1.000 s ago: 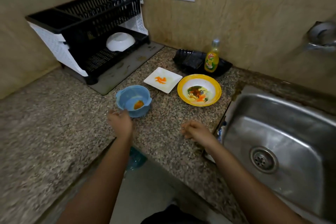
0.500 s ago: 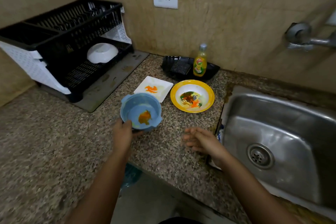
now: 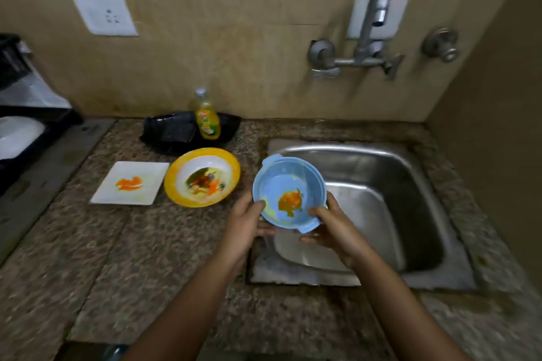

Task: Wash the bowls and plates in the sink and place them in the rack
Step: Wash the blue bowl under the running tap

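I hold a blue bowl (image 3: 289, 189) with an orange food smear over the left edge of the steel sink (image 3: 390, 193). My left hand (image 3: 245, 221) grips its left rim and my right hand (image 3: 331, 227) grips its near right rim. On the counter to the left lie a yellow-rimmed bowl (image 3: 202, 177) with food scraps and a square white plate (image 3: 130, 183) with an orange smear. The black dish rack (image 3: 17, 126) is at the far left edge, with a white bowl (image 3: 17, 136) in it.
A dish soap bottle (image 3: 207, 117) stands on a black tray (image 3: 176, 133) against the wall. The tap (image 3: 372, 23) juts out above the sink, with a valve (image 3: 441, 44) to its right. A wall socket (image 3: 105, 14) is at upper left.
My left hand lifted the blue bowl off the counter and carried it right to the sink edge. My right hand took hold of it too. The view swung right.
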